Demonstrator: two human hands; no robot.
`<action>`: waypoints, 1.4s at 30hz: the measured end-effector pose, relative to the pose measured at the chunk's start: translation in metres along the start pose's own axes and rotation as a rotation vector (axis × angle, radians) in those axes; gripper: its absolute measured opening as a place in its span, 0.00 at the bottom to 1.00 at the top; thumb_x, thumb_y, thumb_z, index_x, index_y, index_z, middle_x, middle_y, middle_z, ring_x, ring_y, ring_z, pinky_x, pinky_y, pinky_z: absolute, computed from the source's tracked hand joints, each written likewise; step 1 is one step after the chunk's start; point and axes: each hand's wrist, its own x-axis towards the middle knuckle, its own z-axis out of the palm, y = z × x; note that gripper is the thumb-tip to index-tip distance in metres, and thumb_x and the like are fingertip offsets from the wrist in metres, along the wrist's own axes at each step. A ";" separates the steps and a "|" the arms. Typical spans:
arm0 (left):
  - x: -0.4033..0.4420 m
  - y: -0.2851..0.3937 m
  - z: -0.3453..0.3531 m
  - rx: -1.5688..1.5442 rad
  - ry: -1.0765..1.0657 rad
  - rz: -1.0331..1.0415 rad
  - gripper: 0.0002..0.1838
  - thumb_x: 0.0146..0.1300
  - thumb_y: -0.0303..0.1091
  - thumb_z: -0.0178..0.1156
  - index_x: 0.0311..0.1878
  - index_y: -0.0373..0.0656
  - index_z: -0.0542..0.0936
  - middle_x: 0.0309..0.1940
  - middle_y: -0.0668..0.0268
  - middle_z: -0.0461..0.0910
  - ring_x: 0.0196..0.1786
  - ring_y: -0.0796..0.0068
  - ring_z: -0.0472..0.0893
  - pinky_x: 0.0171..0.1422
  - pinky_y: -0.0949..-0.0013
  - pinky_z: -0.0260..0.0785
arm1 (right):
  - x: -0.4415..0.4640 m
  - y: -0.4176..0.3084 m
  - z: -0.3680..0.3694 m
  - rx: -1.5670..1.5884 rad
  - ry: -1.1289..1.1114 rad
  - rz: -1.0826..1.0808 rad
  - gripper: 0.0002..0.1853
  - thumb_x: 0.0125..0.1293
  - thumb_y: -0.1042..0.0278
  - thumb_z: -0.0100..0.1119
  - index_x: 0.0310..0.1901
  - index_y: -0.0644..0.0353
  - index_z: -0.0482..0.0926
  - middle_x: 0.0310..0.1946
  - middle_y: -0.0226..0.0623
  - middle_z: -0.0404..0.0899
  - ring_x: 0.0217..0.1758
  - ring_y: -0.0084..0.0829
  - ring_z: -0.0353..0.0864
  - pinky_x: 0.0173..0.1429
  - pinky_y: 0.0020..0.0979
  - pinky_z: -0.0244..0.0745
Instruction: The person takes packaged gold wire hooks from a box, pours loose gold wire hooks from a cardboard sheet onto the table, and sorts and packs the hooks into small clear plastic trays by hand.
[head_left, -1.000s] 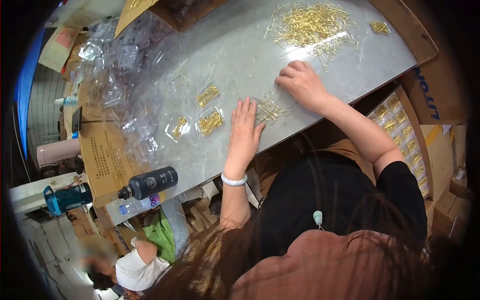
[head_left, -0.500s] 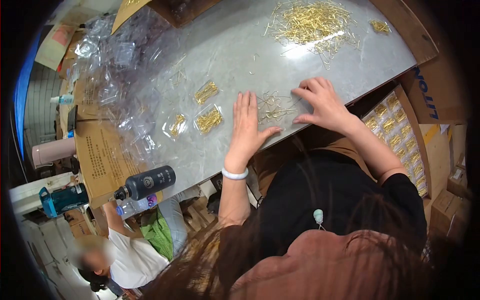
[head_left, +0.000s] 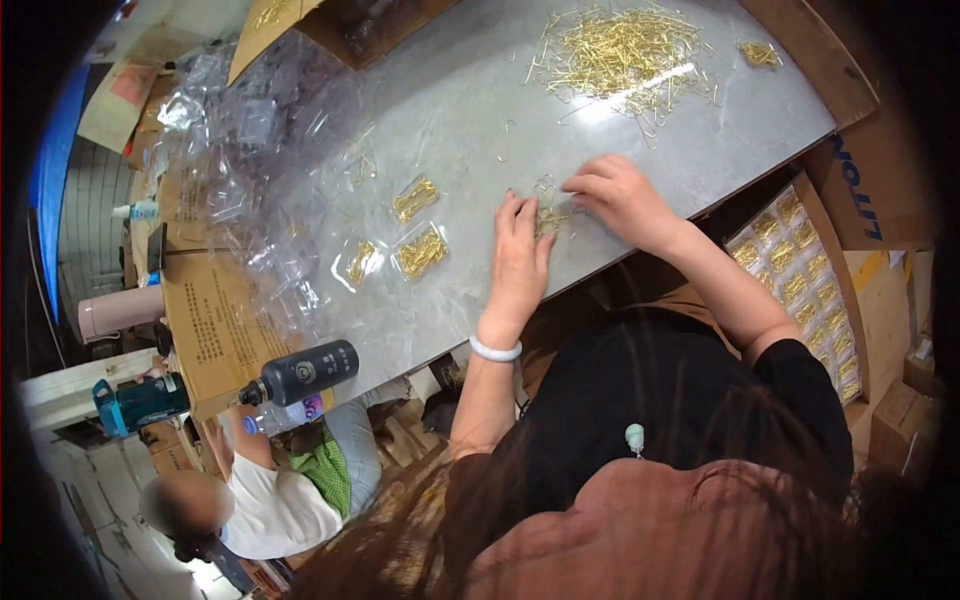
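Observation:
On the grey tabletop, a small cluster of gold metal hooks (head_left: 548, 215) lies between my two hands. My left hand (head_left: 518, 250) rests along the cluster's left side, its fingers slightly bent and the thumb apart from them, touching the hooks. My right hand (head_left: 622, 205) is at the right side, fingers bent toward the same hooks and the thumb mostly hidden. Neither hand is wrapped round anything. Left of my left hand lie clear packets of gold hooks (head_left: 422, 252), and another packet (head_left: 415, 199) just beyond.
A large heap of loose gold hooks (head_left: 625, 55) lies at the far side. Clear plastic packaging (head_left: 250, 130) is piled at the left. A dark bottle (head_left: 305, 373) lies near the table edge. A box of filled packets (head_left: 795, 285) stands at right. Another person (head_left: 285, 510) sits at lower left.
Both hands have come closer together, my left hand moving right and my right hand slightly left. The hooks between them are now bunched into a tighter cluster.

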 end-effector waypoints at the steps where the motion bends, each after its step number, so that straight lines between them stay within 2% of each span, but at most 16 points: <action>1: -0.001 0.002 -0.004 0.072 -0.002 0.012 0.30 0.63 0.27 0.65 0.66 0.30 0.68 0.67 0.44 0.65 0.73 0.37 0.62 0.77 0.47 0.55 | -0.006 -0.005 -0.011 -0.092 0.028 0.022 0.13 0.58 0.67 0.69 0.45 0.56 0.83 0.45 0.35 0.80 0.54 0.41 0.76 0.61 0.43 0.67; 2: -0.002 0.006 -0.008 0.144 -0.002 0.024 0.31 0.63 0.28 0.65 0.67 0.30 0.67 0.67 0.44 0.65 0.73 0.37 0.62 0.77 0.47 0.55 | -0.013 -0.010 -0.021 -0.184 0.056 0.043 0.14 0.59 0.67 0.68 0.47 0.56 0.83 0.48 0.36 0.80 0.57 0.43 0.75 0.64 0.46 0.66; 5: -0.004 0.003 -0.009 0.229 -0.006 0.047 0.35 0.63 0.29 0.66 0.70 0.29 0.63 0.70 0.44 0.63 0.75 0.38 0.59 0.79 0.46 0.52 | -0.034 -0.027 -0.034 -0.453 -0.071 0.122 0.24 0.63 0.59 0.65 0.59 0.59 0.77 0.62 0.41 0.74 0.71 0.47 0.66 0.73 0.57 0.55; 8: -0.005 -0.001 0.000 0.219 -0.015 0.045 0.36 0.64 0.30 0.65 0.72 0.29 0.61 0.72 0.44 0.61 0.77 0.40 0.58 0.80 0.44 0.49 | -0.052 -0.040 -0.023 -0.552 -0.223 0.129 0.33 0.69 0.51 0.58 0.69 0.62 0.68 0.74 0.42 0.62 0.80 0.47 0.52 0.78 0.66 0.37; 9: -0.006 -0.001 0.002 0.209 -0.020 0.040 0.36 0.64 0.31 0.65 0.72 0.30 0.61 0.72 0.44 0.60 0.77 0.41 0.57 0.80 0.43 0.48 | -0.051 -0.044 -0.020 -0.528 -0.292 0.148 0.36 0.72 0.46 0.51 0.72 0.64 0.64 0.77 0.42 0.57 0.83 0.44 0.47 0.79 0.68 0.30; 13: -0.006 0.001 0.004 0.186 -0.045 0.024 0.34 0.65 0.28 0.63 0.71 0.28 0.61 0.72 0.43 0.59 0.78 0.41 0.55 0.81 0.42 0.45 | -0.033 -0.041 0.001 -0.465 -0.292 0.015 0.33 0.73 0.49 0.50 0.71 0.65 0.65 0.76 0.45 0.58 0.82 0.39 0.50 0.79 0.68 0.31; 16: -0.007 -0.001 0.003 0.178 -0.030 0.021 0.33 0.66 0.26 0.61 0.71 0.28 0.61 0.71 0.44 0.60 0.77 0.41 0.56 0.81 0.42 0.46 | -0.016 -0.037 0.009 -0.283 -0.340 -0.090 0.29 0.71 0.60 0.54 0.70 0.66 0.67 0.74 0.46 0.63 0.80 0.42 0.56 0.80 0.62 0.39; 19: -0.008 0.001 0.005 0.166 0.001 0.012 0.31 0.66 0.24 0.60 0.70 0.28 0.62 0.69 0.44 0.61 0.76 0.40 0.58 0.80 0.41 0.48 | 0.009 -0.013 0.010 -0.077 -0.179 0.052 0.27 0.65 0.74 0.55 0.67 0.63 0.70 0.69 0.44 0.70 0.77 0.44 0.62 0.80 0.53 0.48; 23: -0.006 0.004 0.004 0.160 0.012 -0.006 0.29 0.66 0.24 0.60 0.68 0.28 0.63 0.67 0.44 0.62 0.75 0.39 0.59 0.80 0.41 0.50 | 0.032 0.009 0.019 -0.128 -0.180 -0.174 0.27 0.61 0.83 0.52 0.63 0.58 0.74 0.59 0.40 0.79 0.71 0.43 0.69 0.76 0.47 0.57; 26: -0.007 0.004 0.005 0.156 0.037 -0.001 0.29 0.66 0.24 0.60 0.68 0.28 0.64 0.66 0.44 0.63 0.74 0.38 0.60 0.79 0.41 0.51 | 0.034 0.001 0.013 -0.047 -0.303 -0.193 0.26 0.61 0.82 0.54 0.63 0.59 0.75 0.57 0.41 0.80 0.68 0.42 0.72 0.74 0.46 0.60; 29: -0.007 0.004 0.006 0.154 0.056 -0.001 0.29 0.66 0.24 0.60 0.68 0.29 0.64 0.66 0.44 0.63 0.74 0.39 0.60 0.79 0.41 0.51 | 0.014 -0.011 0.014 -0.009 -0.209 -0.036 0.25 0.61 0.81 0.56 0.62 0.60 0.75 0.56 0.42 0.81 0.68 0.43 0.73 0.72 0.45 0.63; 32: -0.008 0.005 0.006 0.146 0.056 -0.010 0.30 0.66 0.24 0.61 0.69 0.29 0.63 0.67 0.44 0.63 0.74 0.39 0.60 0.79 0.42 0.52 | -0.010 -0.033 0.018 -0.026 -0.101 -0.041 0.23 0.62 0.80 0.56 0.61 0.61 0.75 0.55 0.43 0.81 0.67 0.43 0.74 0.72 0.44 0.64; 36: -0.009 0.004 0.004 0.133 0.052 0.008 0.32 0.65 0.25 0.62 0.70 0.30 0.63 0.67 0.43 0.63 0.74 0.39 0.60 0.79 0.42 0.52 | -0.011 -0.032 0.004 0.012 -0.124 -0.006 0.33 0.60 0.71 0.66 0.68 0.58 0.69 0.64 0.42 0.75 0.72 0.43 0.68 0.76 0.51 0.57; 37: -0.009 0.004 0.003 0.124 0.049 0.012 0.32 0.64 0.25 0.63 0.70 0.30 0.63 0.68 0.43 0.62 0.74 0.39 0.61 0.78 0.42 0.53 | -0.006 -0.026 0.000 -0.033 -0.209 0.010 0.39 0.58 0.65 0.71 0.72 0.56 0.64 0.69 0.42 0.70 0.75 0.44 0.64 0.79 0.55 0.50; 40: -0.010 0.000 0.003 0.096 0.057 0.018 0.35 0.63 0.26 0.65 0.71 0.31 0.62 0.69 0.41 0.62 0.73 0.39 0.62 0.76 0.46 0.58 | 0.016 -0.012 -0.004 -0.042 -0.363 -0.056 0.41 0.59 0.63 0.70 0.74 0.55 0.62 0.70 0.42 0.69 0.77 0.44 0.62 0.82 0.55 0.44; 42: -0.010 -0.001 0.003 0.083 0.087 0.011 0.36 0.62 0.27 0.67 0.71 0.32 0.63 0.69 0.41 0.62 0.72 0.40 0.64 0.74 0.50 0.62 | 0.027 -0.007 -0.004 -0.021 -0.483 -0.089 0.43 0.62 0.63 0.67 0.76 0.53 0.57 0.71 0.42 0.68 0.76 0.42 0.63 0.83 0.56 0.39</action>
